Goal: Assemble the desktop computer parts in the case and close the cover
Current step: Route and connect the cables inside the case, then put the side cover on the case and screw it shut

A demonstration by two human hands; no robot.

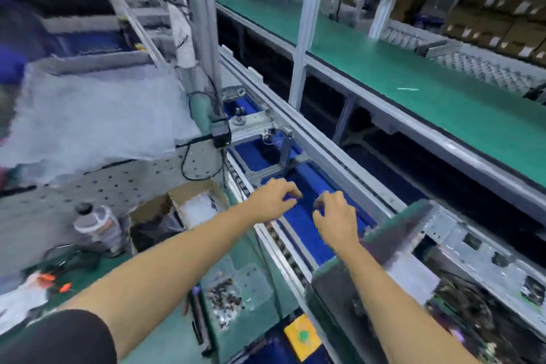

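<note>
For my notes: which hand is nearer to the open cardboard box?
Left. The left hand hovers over the blue conveyor just right of the cardboard box; the right hand is farther right.

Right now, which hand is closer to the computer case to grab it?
The right hand, most likely. The open computer case lies just beside its wrist on the blue conveyor, while the left hand hovers farther away, on the other side.

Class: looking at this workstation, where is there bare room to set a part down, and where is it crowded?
Free: the green bench beyond the conveyor, and blue belt between the hands and the frame. Crowded: near bench, with bottle, box, screws.
</note>
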